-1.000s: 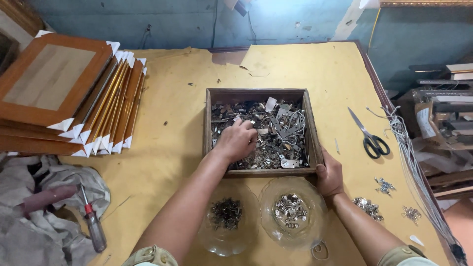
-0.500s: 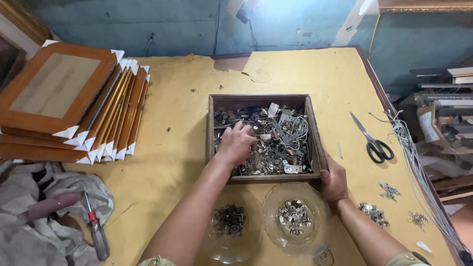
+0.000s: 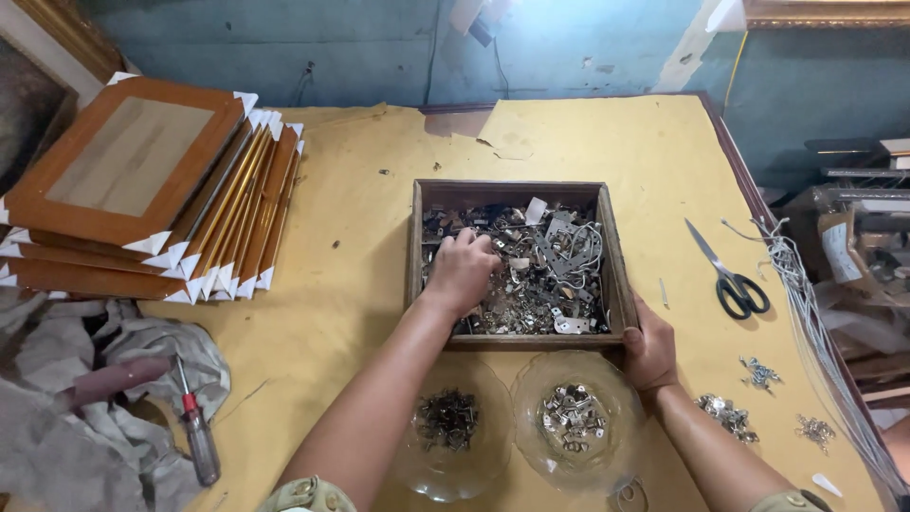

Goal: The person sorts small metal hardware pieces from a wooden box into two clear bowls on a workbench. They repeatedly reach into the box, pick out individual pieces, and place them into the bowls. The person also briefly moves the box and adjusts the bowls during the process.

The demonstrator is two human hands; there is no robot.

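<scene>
Wooden box holds metal hardware; left hand digs inside.

Shallow square wooden tray, dark brown and worn, lying flat on yellow paper. Heaped inside under the left fingers: small silver metal hardware pieces, brackets, hooks and wire loops, tangled and jumbled, spreading to the right of those fingers. Near right corner of the tray's rim touching the right fingers.
</scene>
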